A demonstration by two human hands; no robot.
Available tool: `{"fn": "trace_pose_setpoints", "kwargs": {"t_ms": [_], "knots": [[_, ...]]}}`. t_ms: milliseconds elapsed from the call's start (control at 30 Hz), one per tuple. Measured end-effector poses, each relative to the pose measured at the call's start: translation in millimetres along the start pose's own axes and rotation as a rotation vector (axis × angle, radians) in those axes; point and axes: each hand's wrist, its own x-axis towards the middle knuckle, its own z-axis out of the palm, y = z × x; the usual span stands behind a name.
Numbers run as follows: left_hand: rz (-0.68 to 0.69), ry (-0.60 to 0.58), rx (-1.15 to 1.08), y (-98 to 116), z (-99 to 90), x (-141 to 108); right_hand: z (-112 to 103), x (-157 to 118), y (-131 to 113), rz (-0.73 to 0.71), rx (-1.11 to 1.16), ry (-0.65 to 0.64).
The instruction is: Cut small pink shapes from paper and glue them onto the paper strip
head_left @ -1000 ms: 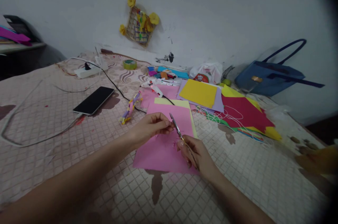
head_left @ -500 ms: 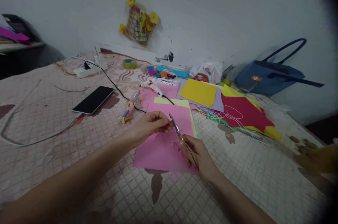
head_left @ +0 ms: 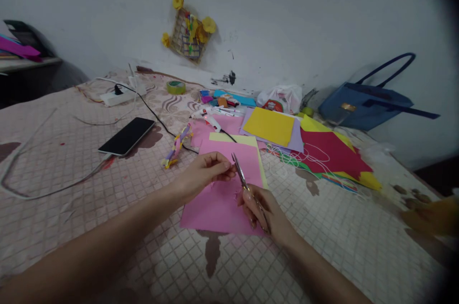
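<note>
At 11 o'clock from hands: phone (head_left: 127,135), paper chain (head_left: 176,145); at 1 o'clock: coloured sheets (head_left: 304,141). Pink sheet (head_left: 222,199) flat under both hands. Left hand (head_left: 201,173) fingers pinched on pink scrap. Right hand (head_left: 263,213) clamped on scissors (head_left: 241,177), blades pointing 11 o'clock, just beside left fingertips.

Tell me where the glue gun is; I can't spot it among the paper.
In the head view the glue gun lies past the hands, left of the yellow sheet, on the far edge of the pink paper, its black cord running left toward the power strip.
</note>
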Motion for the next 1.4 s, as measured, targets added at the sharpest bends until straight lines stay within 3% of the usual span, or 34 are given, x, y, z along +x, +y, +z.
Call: {"fn": "trace_pose_setpoints", "kwargs": {"t_ms": [500,1400], "knots": [[0.013,0.115,-0.106,-9,9.5,-3,2,3,4,-0.035,-0.102,0.077],[0.027,0.096,-0.093,-13,9.9,-3,0,3,9,-0.058,-0.193,0.102]]}}
